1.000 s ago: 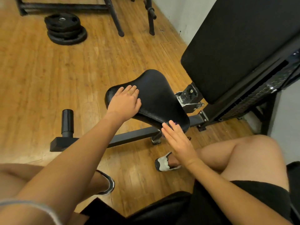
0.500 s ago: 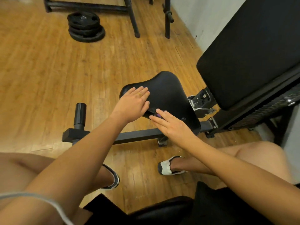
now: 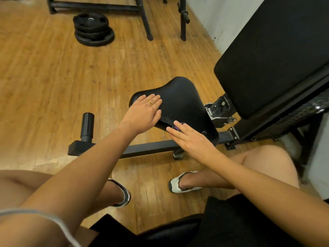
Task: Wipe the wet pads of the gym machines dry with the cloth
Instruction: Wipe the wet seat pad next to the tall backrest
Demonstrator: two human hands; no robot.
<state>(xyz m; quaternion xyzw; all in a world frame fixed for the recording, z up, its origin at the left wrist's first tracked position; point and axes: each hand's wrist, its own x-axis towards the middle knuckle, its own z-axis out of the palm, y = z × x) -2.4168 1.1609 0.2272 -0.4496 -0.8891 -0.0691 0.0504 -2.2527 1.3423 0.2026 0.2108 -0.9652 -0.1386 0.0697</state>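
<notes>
A black saddle-shaped seat pad (image 3: 181, 102) stands on a low bench frame in front of me. A large black back pad (image 3: 267, 56) slopes up to its right. My left hand (image 3: 144, 111) lies flat, fingers together, on the seat pad's left end and holds nothing. On the pad's near edge rests my right hand (image 3: 192, 139), fingers stretched out. It presses down a purple cloth (image 3: 177, 128), of which only a small bit shows past the fingertips.
The bench's black floor bar (image 3: 147, 147) ends at the left in an upright post (image 3: 87, 127). A stack of weight plates (image 3: 93, 29) lies on the wooden floor at the back. Rack legs (image 3: 146, 24) and a white wall (image 3: 222, 18) stand behind. My knees and shoes are below.
My right hand has slid left along the seat pad's near edge, closer to my left hand. The left hand has stayed on the pad's left end.
</notes>
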